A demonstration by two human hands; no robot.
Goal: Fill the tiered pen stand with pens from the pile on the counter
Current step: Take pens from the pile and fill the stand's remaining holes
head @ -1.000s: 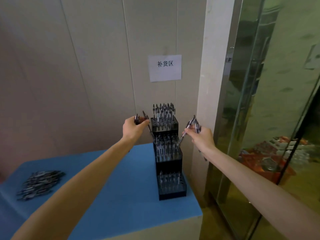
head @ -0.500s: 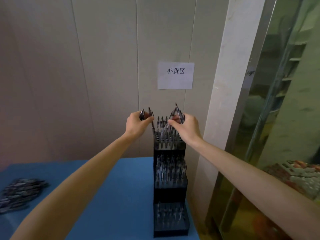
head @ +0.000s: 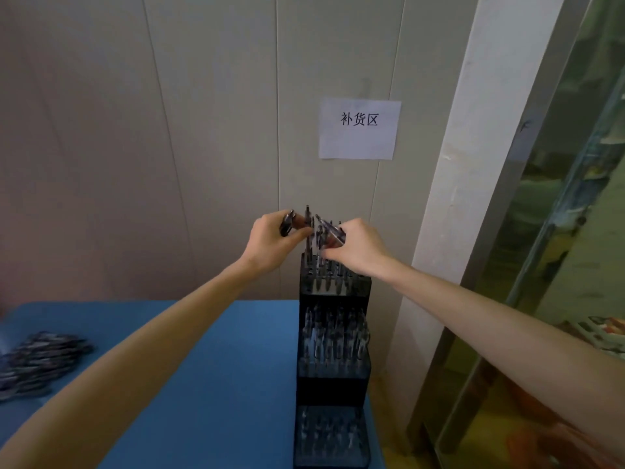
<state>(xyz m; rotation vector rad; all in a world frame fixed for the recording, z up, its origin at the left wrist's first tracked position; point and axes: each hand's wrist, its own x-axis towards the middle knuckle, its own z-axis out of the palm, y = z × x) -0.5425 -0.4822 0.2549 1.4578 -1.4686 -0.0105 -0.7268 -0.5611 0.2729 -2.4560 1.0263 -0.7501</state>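
Note:
A black three-tier pen stand [head: 333, 387] stands on the blue counter [head: 209, 374] against the wall, with dark pens upright in all tiers. My left hand [head: 270, 243] is at the top tier's left side and grips a few pens [head: 288, 223]; one of them points down into the top tier. My right hand [head: 360, 248] hovers over the top tier and holds a small bundle of pens [head: 329, 231]. A loose pile of pens [head: 37, 360] lies at the counter's far left.
A paper sign [head: 359, 128] hangs on the panelled wall above the stand. A white pillar [head: 449, 184] and a glass partition [head: 558, 231] rise close to the stand's right. The counter's right edge runs just past the stand.
My right hand has moved left from beside the stand to above the top tier, close to my left hand. The view has shifted closer and lower toward the stand.

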